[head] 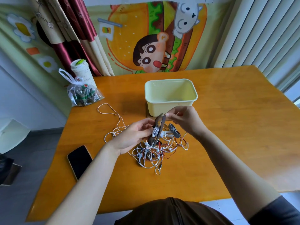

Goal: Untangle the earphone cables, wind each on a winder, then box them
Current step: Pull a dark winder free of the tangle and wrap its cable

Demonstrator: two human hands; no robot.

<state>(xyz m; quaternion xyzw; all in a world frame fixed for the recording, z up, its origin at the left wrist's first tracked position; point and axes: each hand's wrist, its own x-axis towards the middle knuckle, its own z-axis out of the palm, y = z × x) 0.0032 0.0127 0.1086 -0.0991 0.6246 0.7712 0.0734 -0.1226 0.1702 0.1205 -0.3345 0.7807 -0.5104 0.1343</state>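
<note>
My left hand [134, 136] holds the brown winder [162, 125] round its middle, where white cable [155, 131] is wrapped. The winder stands up, tipped a little. My right hand [186, 120] pinches its top end. The yellow box [162, 109] sits just behind, nearer my right hand.

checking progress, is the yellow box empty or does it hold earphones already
Empty. The yellow box shows only its bare inner walls and floor; the earphone cables lie tangled on the table.
</note>
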